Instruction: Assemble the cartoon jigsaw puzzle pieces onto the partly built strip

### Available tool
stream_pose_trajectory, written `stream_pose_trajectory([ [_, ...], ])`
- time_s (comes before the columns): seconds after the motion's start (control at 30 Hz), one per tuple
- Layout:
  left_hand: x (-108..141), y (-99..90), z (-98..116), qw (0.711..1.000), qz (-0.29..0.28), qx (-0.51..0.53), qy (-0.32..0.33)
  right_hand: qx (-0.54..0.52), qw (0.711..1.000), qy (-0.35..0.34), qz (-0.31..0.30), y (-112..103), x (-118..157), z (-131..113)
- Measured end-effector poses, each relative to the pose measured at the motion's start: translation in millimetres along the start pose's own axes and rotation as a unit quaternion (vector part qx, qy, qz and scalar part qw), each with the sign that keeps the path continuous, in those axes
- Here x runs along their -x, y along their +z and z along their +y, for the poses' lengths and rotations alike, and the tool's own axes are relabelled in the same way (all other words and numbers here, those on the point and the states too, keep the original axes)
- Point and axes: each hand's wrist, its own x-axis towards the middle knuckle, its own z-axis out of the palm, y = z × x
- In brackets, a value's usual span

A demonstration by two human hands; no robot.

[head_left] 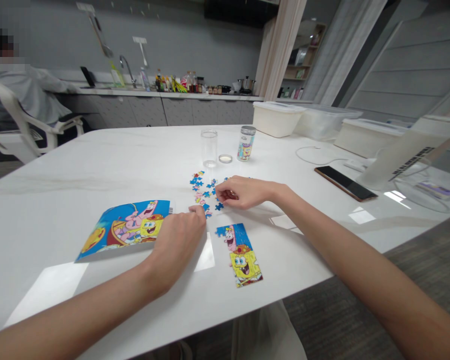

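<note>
A: What could go wrong?
B: The right hand point(242, 192) could scatter the pieces point(198, 183) at its nine o'clock by sweeping wide. The puzzle point(244, 260), at its six, could split if the left hand point(180, 237) knocks it.
A: Gripping anything?
B: Can't tell; both hands' fingers curl inward, hiding any grip.

The bench point(135, 160) is white with faint brownish-grey veins. Scattered puzzle pieces point(207, 193) are mostly blue, some pink and yellow. From them, at five o'clock, the assembled puzzle section point(244, 260) sets yellow and pink cartoon figures against blue; at eight o'clock, the picture sheet point(125, 227) carries the same colours. The phone point(345, 184) at three o'clock is black, brown-edged.
</note>
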Motion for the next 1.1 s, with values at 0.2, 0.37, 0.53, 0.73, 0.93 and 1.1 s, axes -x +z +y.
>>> stream_pose_trajectory([
  [0.2,-0.3,-3.7,2.3,0.992,-0.031,-0.121,0.006,0.002,1.0,0.007,-0.002,0.4,0.1,-0.3],
  [0.37,-0.8,-5.2,3.6,0.987,-0.045,-0.15,0.024,0.002,1.0,0.013,-0.008,1.3,-0.2,0.0],
  [0.53,0.5,-7.3,3.4,0.987,-0.047,-0.155,0.023,0.005,1.0,0.015,-0.01,1.7,-0.1,1.2],
  [0.73,0.2,-9.2,4.0,0.986,-0.051,-0.155,0.025,0.005,1.0,0.017,-0.01,2.9,-0.1,3.4],
  [0.93,0.0,-7.5,3.2,0.988,-0.041,-0.147,0.021,0.013,0.999,0.04,-0.015,2.6,-0.1,3.3],
  [1.1,0.0,-4.0,1.7,0.993,-0.024,-0.119,0.01,0.032,0.998,0.048,-0.017,1.9,-0.1,4.5],
])
